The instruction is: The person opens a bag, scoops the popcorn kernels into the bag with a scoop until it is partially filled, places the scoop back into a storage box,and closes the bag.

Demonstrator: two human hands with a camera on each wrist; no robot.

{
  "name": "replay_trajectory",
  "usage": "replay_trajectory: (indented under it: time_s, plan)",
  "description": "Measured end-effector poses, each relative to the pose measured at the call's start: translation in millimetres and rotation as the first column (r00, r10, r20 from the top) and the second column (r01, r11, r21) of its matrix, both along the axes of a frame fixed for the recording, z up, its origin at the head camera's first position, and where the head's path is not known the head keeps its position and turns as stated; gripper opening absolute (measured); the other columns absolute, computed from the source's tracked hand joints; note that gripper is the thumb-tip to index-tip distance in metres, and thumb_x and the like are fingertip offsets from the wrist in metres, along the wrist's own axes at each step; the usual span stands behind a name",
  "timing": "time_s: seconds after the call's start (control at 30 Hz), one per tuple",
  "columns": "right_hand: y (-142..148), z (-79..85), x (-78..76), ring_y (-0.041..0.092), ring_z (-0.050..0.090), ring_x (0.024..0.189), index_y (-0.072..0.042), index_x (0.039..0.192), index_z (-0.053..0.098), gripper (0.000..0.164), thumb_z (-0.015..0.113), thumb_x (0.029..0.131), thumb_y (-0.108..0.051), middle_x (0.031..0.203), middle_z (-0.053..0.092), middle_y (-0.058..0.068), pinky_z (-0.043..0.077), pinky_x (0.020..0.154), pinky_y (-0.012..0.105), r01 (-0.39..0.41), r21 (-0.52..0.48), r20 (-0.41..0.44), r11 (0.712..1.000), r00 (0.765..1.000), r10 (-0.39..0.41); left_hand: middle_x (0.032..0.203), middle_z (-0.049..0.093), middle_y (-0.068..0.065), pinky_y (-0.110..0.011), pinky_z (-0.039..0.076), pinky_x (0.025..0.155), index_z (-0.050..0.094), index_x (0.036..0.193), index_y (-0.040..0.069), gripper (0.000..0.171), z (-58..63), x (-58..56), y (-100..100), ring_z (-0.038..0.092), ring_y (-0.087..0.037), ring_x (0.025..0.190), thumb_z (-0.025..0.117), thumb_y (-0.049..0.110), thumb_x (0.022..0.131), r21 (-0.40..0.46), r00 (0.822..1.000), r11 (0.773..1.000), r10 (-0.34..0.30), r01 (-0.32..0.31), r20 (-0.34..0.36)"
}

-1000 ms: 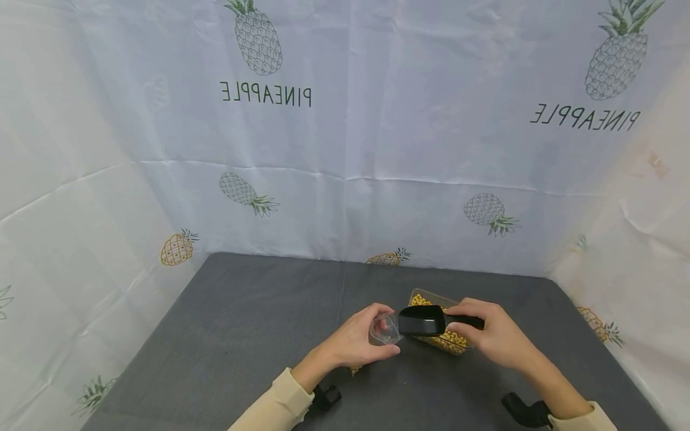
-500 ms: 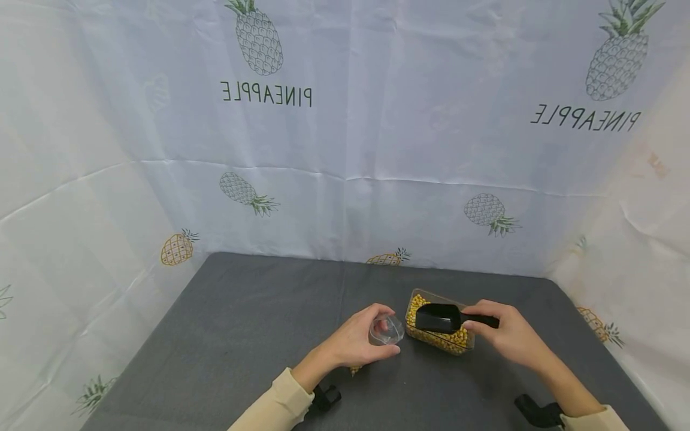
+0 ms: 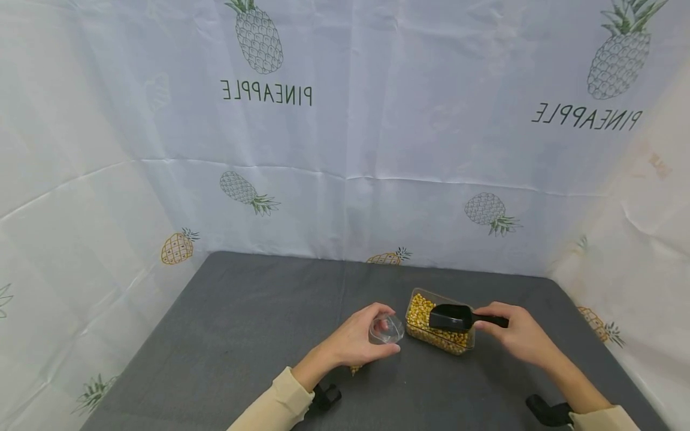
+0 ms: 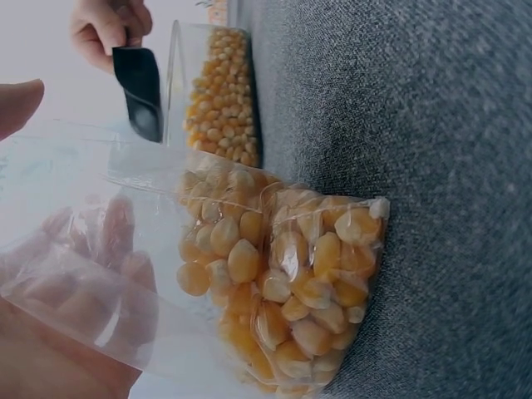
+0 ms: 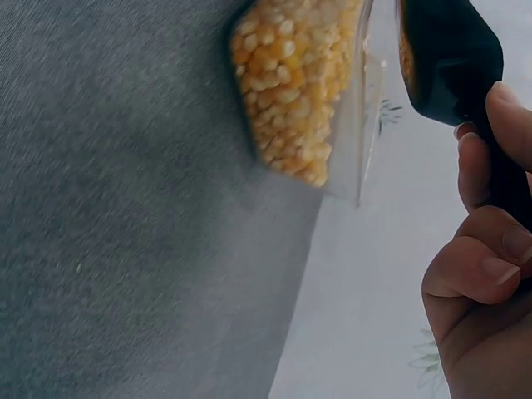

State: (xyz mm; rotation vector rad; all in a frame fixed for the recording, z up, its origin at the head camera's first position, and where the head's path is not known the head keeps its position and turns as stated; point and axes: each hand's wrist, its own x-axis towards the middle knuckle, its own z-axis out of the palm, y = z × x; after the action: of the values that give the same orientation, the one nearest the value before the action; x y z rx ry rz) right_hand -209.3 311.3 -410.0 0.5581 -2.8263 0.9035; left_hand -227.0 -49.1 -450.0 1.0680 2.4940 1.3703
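My left hand [image 3: 353,338] holds the mouth of a clear plastic bag [image 3: 386,329], thumb on one side and fingers on the other. Corn kernels [image 4: 291,283] fill the bag's lower part, which stands on the table; in the head view the hand hides most of them. My right hand [image 3: 520,332] grips a black scoop [image 3: 453,317] by its handle. The scoop hangs over a clear rectangular container [image 5: 363,141], its bowl pointing left and showing bare black inside in the head view. More corn kernels [image 3: 417,310] lie in that container.
A grey cloth covers the table [image 3: 259,323]. White curtains [image 3: 345,120] with pineapple prints close off the back and both sides. Dark straps with black mounts [image 3: 547,410] sit at both wrists.
My right hand has drawn the scoop rightward, from beside the bag's mouth to over the container. The left hand and the bag have stayed in place.
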Motion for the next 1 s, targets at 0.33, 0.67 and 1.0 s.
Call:
replay_trajectory:
  time_s: [0.33, 0.67, 1.0]
  plan:
    - [7.9, -3.3, -1.5, 0.026, 0.065, 0.096, -0.008, 0.116, 0.074, 0.024, 0.072, 0.096, -0.020, 0.111, 0.070, 0.003, 0.053, 0.072, 0.034, 0.015, 0.053, 0.028, 0.998, 0.999, -0.017, 0.107, 0.057, 0.006, -0.025, 0.049, 0.081, 0.052, 0.140, 0.016, 0.058, 0.3, 0.3, -0.6, 0.053, -0.005, 0.093, 0.072, 0.043, 0.093, 0.001, 1.000, 1.000, 0.009, -0.009, -0.003]
    - [3.6, -2.0, -0.3, 0.023, 0.067, 0.093, -0.008, 0.113, 0.075, 0.024, 0.074, 0.095, -0.022, 0.105, 0.070, -0.002, 0.053, 0.073, 0.035, -0.022, 0.084, 0.058, 0.996, 0.998, 0.017, 0.106, 0.056, 0.006, -0.024, 0.048, 0.080, 0.051, 0.142, 0.015, 0.060, -0.8, -0.7, 0.4, 0.052, -0.005, 0.092, 0.072, 0.043, 0.093, 0.001, 1.000, 1.000, 0.008, -0.008, -0.018]
    - [-6.5, -7.7, -2.1, 0.020, 0.067, 0.088, -0.004, 0.109, 0.076, 0.020, 0.075, 0.092, -0.014, 0.097, 0.069, -0.006, 0.054, 0.072, 0.035, -0.055, 0.095, -0.010, 0.994, 0.998, 0.056, 0.106, 0.056, 0.006, -0.024, 0.049, 0.080, 0.051, 0.142, 0.015, 0.060, -0.2, -0.7, 0.3, 0.052, -0.005, 0.091, 0.071, 0.043, 0.093, 0.004, 1.000, 1.000, 0.005, -0.005, 0.000]
